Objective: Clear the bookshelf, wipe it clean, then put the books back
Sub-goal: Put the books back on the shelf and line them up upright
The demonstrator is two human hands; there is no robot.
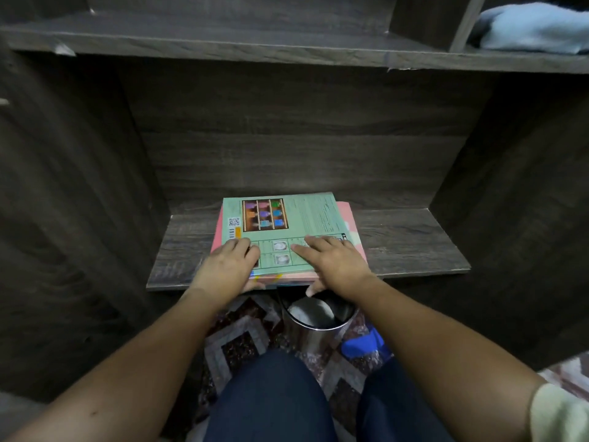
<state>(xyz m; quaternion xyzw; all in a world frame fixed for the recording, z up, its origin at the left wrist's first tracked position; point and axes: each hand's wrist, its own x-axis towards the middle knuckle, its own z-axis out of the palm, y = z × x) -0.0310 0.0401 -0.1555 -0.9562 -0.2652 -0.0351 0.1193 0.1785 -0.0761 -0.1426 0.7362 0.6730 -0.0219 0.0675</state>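
Books point(288, 218) — lower ones (pink) half-hidden

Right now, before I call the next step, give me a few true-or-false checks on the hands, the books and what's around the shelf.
1. The left hand and the right hand both hold the stack of books. True.
2. The top book has a red cover. False: a green-covered book lies on top, over a pink book.
3. The stack stands upright against the back panel. False: it lies flat on the lower shelf, with its front edge overhanging.
4. A metal bucket sits on the floor below that shelf. True.
5. A light blue folded cloth lies in the upper right compartment. True.
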